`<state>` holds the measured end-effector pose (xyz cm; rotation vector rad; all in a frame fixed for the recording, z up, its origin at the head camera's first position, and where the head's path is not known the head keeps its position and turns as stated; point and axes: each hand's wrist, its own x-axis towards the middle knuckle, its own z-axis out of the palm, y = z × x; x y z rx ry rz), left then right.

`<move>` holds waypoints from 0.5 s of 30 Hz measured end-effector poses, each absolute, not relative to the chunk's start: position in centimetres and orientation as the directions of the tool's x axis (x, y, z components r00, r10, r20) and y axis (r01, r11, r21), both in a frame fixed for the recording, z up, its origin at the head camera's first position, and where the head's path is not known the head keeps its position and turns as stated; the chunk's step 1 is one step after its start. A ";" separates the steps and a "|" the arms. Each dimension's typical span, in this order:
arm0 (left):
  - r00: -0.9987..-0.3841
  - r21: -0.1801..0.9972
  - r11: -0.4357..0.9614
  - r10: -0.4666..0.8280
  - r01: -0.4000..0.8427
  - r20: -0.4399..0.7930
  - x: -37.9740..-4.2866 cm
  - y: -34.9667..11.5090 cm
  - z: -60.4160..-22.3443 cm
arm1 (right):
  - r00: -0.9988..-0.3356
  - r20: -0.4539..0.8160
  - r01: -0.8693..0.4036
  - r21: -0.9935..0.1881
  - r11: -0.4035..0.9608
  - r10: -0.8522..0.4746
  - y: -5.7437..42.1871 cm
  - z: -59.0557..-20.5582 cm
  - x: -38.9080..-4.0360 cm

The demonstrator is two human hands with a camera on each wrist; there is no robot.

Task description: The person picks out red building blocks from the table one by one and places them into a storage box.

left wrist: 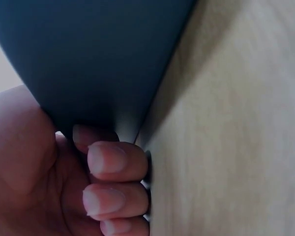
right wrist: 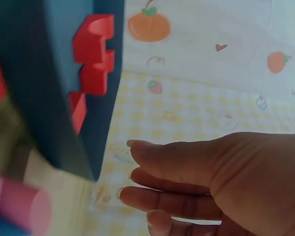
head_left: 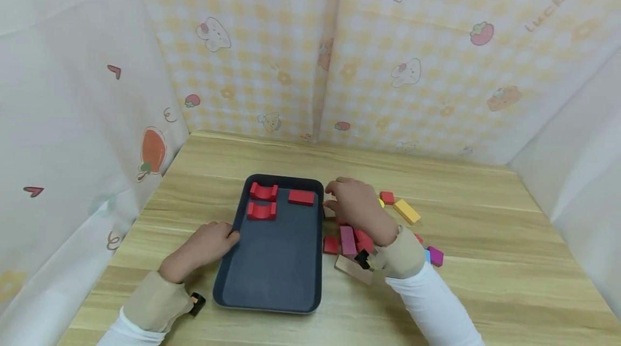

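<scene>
A dark rectangular tray [head_left: 271, 268] lies on the table. Inside, near its far end, are two red blocks with curved notches, one notched block [head_left: 264, 193] behind the other [head_left: 262, 212], plus a flat red rectangular block [head_left: 301, 198] to their right. My left hand [head_left: 206, 249] grips the tray's left edge; in the left wrist view its fingertips [left wrist: 110, 160] curl in below the tray's side. Over the far right corner of the tray and the loose blocks is my right hand [head_left: 359, 206], thumb and fingers apart, holding nothing in the right wrist view.
Loose blocks lie right of the tray, partly hidden by the right arm: a pink block [head_left: 347, 241], a plain wooden plank [head_left: 346, 266], a yellow block [head_left: 406, 211], a magenta block [head_left: 435, 256] and several red ones. Patterned cloth [head_left: 291, 39] hangs behind the table.
</scene>
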<state>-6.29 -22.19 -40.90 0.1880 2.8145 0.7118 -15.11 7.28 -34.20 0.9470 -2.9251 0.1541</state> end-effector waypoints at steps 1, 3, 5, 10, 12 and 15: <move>-0.965 0.481 0.874 0.181 0.069 -0.190 -6.3 -22.2 -40.9 | -0.813 0.085 -0.582 -0.074 0.810 -0.576 7.7 -34.3 -15.0; -0.965 0.483 0.872 0.184 0.073 -0.186 -6.3 -22.1 -40.8 | -0.825 0.064 -0.565 -0.084 0.821 -0.562 8.6 -34.4 -14.9; -0.966 0.484 0.872 0.186 0.077 -0.181 -6.3 -22.1 -40.9 | -0.839 0.040 -0.544 -0.093 0.834 -0.543 9.4 -34.5 -14.6; -0.964 0.487 0.870 0.190 0.077 -0.187 -6.3 -22.1 -41.0 | -0.864 -0.006 -0.500 -0.121 0.858 -0.504 11.3 -34.9 -13.5; -0.964 0.487 0.870 0.187 0.073 -0.189 -6.3 -22.1 -41.1 | -0.865 -0.012 -0.495 -0.142 0.857 -0.501 12.1 -35.3 -13.2; -0.964 0.488 0.870 0.183 0.069 -0.190 -6.4 -22.2 -41.1 | -0.864 -0.012 -0.493 -0.183 0.851 -0.503 13.2 -35.9 -12.9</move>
